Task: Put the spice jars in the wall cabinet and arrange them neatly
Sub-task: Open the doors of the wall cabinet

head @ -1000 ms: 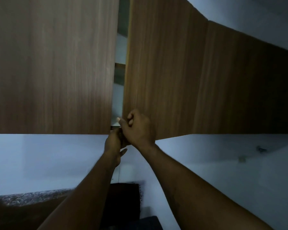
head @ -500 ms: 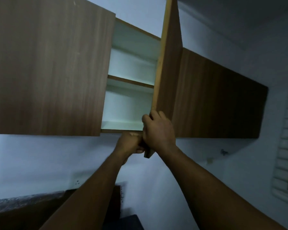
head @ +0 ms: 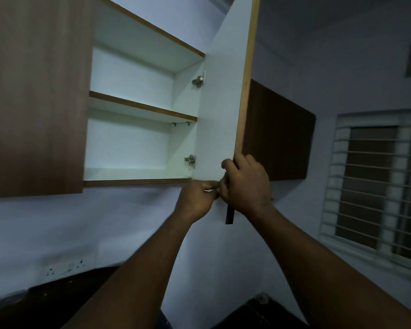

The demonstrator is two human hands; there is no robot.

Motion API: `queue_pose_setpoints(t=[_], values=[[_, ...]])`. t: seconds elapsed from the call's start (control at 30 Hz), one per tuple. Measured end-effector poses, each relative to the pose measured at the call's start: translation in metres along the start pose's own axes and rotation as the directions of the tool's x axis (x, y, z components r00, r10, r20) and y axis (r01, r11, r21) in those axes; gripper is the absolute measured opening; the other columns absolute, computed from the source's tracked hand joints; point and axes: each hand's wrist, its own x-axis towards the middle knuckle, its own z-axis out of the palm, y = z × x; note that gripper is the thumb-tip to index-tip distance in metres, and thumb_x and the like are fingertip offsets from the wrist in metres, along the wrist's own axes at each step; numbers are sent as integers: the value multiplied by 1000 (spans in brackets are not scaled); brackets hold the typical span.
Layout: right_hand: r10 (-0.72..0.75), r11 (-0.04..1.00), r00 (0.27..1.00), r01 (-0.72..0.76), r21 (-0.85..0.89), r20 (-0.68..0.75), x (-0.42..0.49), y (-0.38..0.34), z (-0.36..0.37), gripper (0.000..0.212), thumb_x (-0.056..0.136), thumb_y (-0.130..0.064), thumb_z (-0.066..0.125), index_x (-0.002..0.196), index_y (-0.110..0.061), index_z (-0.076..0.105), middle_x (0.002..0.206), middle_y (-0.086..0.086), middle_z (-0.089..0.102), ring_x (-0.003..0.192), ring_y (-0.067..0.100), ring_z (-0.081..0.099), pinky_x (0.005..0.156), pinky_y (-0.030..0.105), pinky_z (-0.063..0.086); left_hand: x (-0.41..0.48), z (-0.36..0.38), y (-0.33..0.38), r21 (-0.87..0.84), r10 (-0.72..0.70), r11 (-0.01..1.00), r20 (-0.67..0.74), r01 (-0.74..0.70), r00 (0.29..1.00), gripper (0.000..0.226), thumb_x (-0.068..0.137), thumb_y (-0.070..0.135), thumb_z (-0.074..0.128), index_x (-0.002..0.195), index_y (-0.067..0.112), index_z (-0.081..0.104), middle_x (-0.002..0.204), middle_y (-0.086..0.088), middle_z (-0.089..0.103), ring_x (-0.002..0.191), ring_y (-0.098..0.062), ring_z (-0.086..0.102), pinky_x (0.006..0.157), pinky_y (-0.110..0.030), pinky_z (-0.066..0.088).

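Overhead, a pale wall [head: 57,222] fills the dim room, and the wall cabinet [head: 133,143] hangs high on it, its white inside showing; a closed door [head: 33,91] of brown wood grain covers the cabinet's left part, and a neighbouring cabinet [head: 278,138] runs on toward the right. A barred window [head: 377,181] sits by the wall's right edge; a dark counter [head: 45,305] lies along the bottom left. The open door [head: 221,103] stands swung out on the cabinet's right side, white face showing; one shelf [head: 142,106] splits the inside into upper and lower compartments. Both forearms reach up; the right hand [head: 247,184] grips the door's lower free corner, fingers curled round its edge; the left hand [head: 196,200] holds the door's bottom edge with curled fingers, touching the right. Two metal hinges [head: 190,160] sit at the door's inner edge; a socket [head: 67,269] is just above the counter.
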Motion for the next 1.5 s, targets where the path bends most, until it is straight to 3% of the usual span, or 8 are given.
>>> queue_pose_setpoints(t=[0.2,0.4,0.6,0.73,1.07,1.2,1.37,1.5], values=[[16,978,995,5,-209,101,-20,52,-1,29,90,-25,56,111,-10,70,107,9,61,95,26,51,77,41,46,21,57,1,269,143,951,44,-150,989,42,99,35,57,141,34,57,139,11,61,126,-15,59,103,-28,45],[48,944,972,31,-328,231,-35,93,2,20,81,-17,65,97,-9,73,107,9,61,103,30,51,87,46,44,46,107,13,426,236,858,173,-289,956,66,96,24,58,156,32,31,159,11,37,140,-19,45,112,-37,42],[148,921,900,25,-388,410,-63,133,10,36,81,-23,70,114,-9,73,131,10,63,127,31,48,104,46,42,59,145,4,499,125,806,381,-318,916,83,92,10,49,161,32,8,167,14,10,153,-25,15,119,-45,32],[124,928,893,51,-369,433,-73,146,19,41,81,-20,68,119,-7,73,142,10,60,133,32,48,106,47,42,63,163,-1,502,134,804,367,-317,921,83,92,7,47,161,28,5,168,11,5,154,-25,13,117,-45,34],[76,985,925,-12,-171,373,-41,83,71,16,82,-16,51,77,-12,66,77,5,66,84,26,53,77,38,40,73,112,-38,631,117,720,297,-287,948,79,89,8,51,160,26,21,165,9,22,153,-23,18,115,-48,37],[17,1000,918,-7,-28,395,-24,40,105,12,83,-15,52,71,-13,56,74,6,63,74,23,47,69,34,32,76,48,-74,814,12,560,177,-153,984,66,89,12,53,153,18,37,157,-2,40,142,-28,36,108,-47,42],[-56,980,890,-37,195,453,-1,-24,153,21,89,-25,53,93,-12,69,92,9,68,90,30,61,71,33,39,70,-47,-112,974,-72,225,31,-14,997,39,83,16,55,121,17,60,123,-6,65,116,-28,55,98,-45,46],[-60,860,876,-199,470,479,17,-89,184,32,91,-32,58,114,-15,72,110,6,73,103,27,67,82,37,58,66,-121,-128,1000,-150,24,-10,13,989,47,88,22,51,134,17,55,137,-3,59,140,-30,38,119,-53,19]])
